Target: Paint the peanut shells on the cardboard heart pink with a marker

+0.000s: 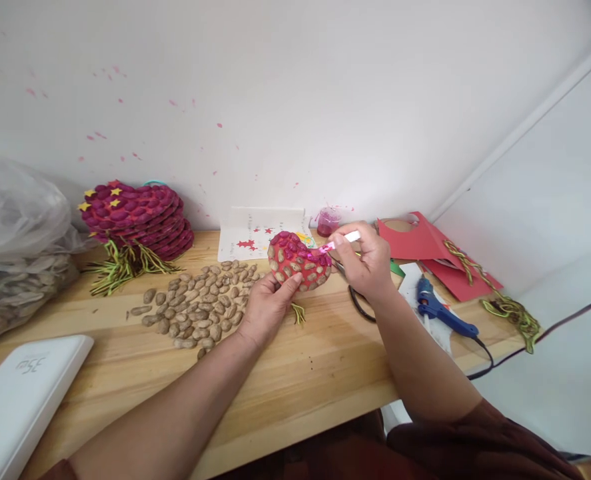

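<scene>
My left hand [268,307] grips the lower edge of a red card disc [291,271] covered with glued-on peanuts, thumb on its front. The upper part of its peanuts is coated in wet magenta paint; the lower ones are bare. My right hand [368,263] pinches a short white-handled paintbrush [346,239], its pink-stained end against the disc's upper right. Behind the brush stands a small clear cup of magenta paint [328,223]. Green and brown yarn [298,313] shows below the disc. Loose peanuts [195,307] lie left of my left hand.
Finished magenta pieces [140,217] with yarn and stars are stacked at the back left. A plastic bag of peanuts [15,287] and a white power bank [35,393] lie left. Right are scissors [360,305], a blue glue gun [442,312] with its cord, and red card [410,239].
</scene>
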`<action>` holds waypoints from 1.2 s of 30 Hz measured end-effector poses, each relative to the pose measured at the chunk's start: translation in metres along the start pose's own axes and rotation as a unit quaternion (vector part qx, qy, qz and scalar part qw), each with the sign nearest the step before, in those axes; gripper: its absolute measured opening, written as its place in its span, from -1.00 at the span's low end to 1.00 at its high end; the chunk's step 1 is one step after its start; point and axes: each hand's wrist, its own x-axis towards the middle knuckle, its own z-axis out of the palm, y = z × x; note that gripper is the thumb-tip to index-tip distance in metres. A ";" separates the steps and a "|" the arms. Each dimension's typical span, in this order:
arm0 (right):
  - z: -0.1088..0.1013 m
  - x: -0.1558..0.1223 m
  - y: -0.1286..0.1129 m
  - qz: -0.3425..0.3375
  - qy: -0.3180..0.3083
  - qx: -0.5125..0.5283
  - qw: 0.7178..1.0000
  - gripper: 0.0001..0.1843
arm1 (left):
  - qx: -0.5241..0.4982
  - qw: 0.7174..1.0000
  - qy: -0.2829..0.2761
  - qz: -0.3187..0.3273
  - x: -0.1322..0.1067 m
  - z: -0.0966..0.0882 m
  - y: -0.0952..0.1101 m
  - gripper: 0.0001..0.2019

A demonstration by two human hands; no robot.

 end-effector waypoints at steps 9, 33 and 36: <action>-0.008 0.042 0.061 0.124 0.117 -0.114 0.979 -0.77 | 0.008 0.999 -0.023 -0.023 0.000 0.002 0.001 -0.53; 0.024 0.086 0.095 0.280 -0.140 -0.334 0.889 -0.71 | 0.025 0.999 -0.028 0.006 0.003 -0.001 -0.004 -0.59; 0.020 0.083 0.091 0.275 -0.131 -0.319 0.898 -0.70 | 0.017 1.000 -0.019 0.006 0.003 0.000 -0.003 -0.58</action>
